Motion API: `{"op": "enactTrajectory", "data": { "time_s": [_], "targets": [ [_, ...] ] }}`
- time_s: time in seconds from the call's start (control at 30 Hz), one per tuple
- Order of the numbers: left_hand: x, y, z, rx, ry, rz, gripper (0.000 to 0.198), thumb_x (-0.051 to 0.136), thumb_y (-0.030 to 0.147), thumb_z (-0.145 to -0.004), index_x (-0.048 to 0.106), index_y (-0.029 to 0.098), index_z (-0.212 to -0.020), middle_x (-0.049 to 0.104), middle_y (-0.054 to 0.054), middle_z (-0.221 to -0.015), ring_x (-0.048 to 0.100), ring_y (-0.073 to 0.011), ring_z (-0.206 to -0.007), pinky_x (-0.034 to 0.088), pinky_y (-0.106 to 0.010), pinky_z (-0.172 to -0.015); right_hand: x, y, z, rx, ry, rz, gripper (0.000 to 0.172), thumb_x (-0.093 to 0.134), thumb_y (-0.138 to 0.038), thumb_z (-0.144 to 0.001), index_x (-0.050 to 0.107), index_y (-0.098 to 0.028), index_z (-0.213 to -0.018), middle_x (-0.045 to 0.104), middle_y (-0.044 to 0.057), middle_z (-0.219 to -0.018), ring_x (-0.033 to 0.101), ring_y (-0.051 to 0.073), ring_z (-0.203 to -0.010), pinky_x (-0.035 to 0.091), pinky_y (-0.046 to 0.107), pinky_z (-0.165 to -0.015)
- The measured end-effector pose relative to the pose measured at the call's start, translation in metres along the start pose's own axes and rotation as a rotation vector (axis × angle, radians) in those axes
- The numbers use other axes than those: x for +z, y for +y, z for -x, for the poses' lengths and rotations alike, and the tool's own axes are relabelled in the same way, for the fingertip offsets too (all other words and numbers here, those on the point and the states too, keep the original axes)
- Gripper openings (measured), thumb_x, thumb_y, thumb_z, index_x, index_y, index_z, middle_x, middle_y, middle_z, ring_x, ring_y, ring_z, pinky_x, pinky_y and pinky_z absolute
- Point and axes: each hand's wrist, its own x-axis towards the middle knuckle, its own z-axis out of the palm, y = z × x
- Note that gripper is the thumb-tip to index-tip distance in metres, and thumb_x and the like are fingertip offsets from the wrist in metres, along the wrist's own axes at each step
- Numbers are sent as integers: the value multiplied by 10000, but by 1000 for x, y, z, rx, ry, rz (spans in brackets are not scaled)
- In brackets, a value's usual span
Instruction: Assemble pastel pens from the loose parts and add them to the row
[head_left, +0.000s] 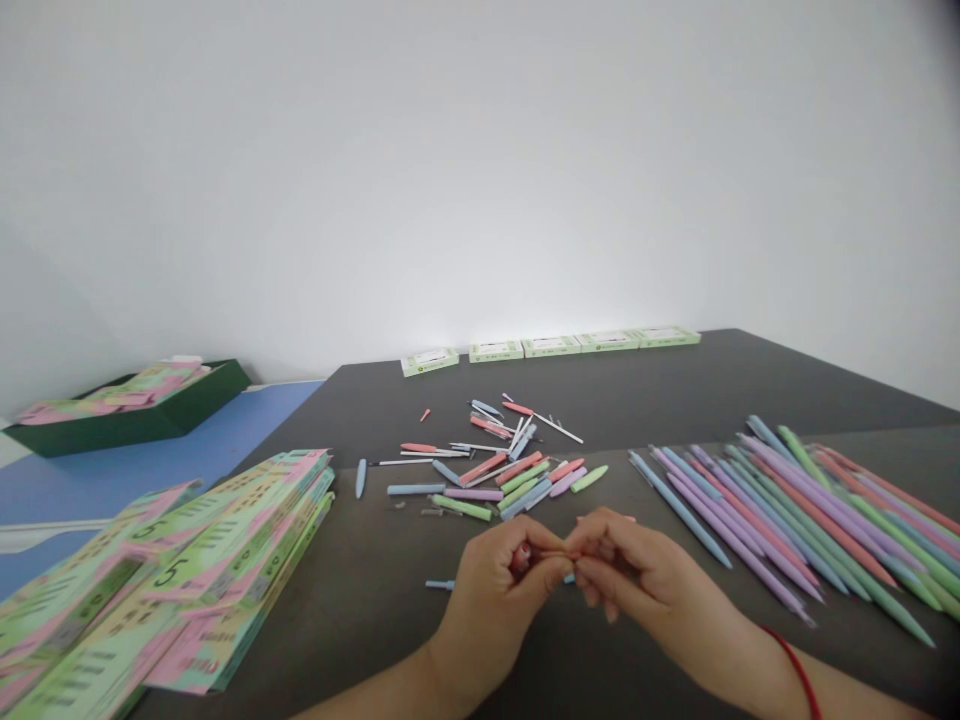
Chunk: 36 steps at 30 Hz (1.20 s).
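Grip of left hand (487, 590) and right hand (652, 575): fingertips together, any contents hidden, near scattered pen parts (474, 494).

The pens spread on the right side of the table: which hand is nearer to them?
Right. The right hand is left of these pens, not touching them; the left hand is farther left.

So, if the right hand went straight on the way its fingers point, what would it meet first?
Most likely the left hand: the right hand points at it, and the two seem to meet, though depth there is hard to judge.
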Motion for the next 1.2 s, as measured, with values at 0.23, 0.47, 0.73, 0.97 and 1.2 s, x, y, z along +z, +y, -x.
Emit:
{"op": "enactTrajectory", "data": {
  "time_s": [0.23,0.47,0.73,0.97,1.2],
  "targets": [
    [3,0,2,-34,-29,23,230,631,245,-793,543,186,-997,499,65,-643,435,-106,-583,350,-214,-572,8,7,-8,91,21,-301,151,551,-325,-860,540,-177,-834,548,-36,-621,517,92,-508,439,200,-468],
    [5,-3,2,-46,-68,-115,315,471,90,-784,412,213,-1067,427,78,-664,437,-113,-587,354,-222,-581,1,9,-12,166,83,-525,134,559,-303,-851,543,-170,-842,550,-40,-615,499,82,-512,420,188,-480],
    [1,-2,4,20,-147,-360,235,434,139,-848,405,233,-1061,541,57,-701,517,-149,-619,327,-255,-598,2,-2,-2,-50,96,176,65,508,-160,-862,559,-196,-846,562,-25,-686,520,121,-614,401,236,-584],
    [0,0,4,25,-171,-390,265,433,117,-837,386,228,-1073,549,52,-700,531,-156,-623,328,-251,-595,0,-1,-2,-92,137,260,101,492,-140,-870,564,-210,-859,562,-32,-699,522,125,-633,392,238,-621],
    [2,-2,5,29,-169,-366,191,418,160,-882,402,224,-1062,576,30,-755,548,-154,-662,338,-250,-608,2,-3,-2,-74,113,203,99,498,-133,-861,570,-198,-841,559,-34,-675,529,117,-617,408,229,-607]
  ]
}}
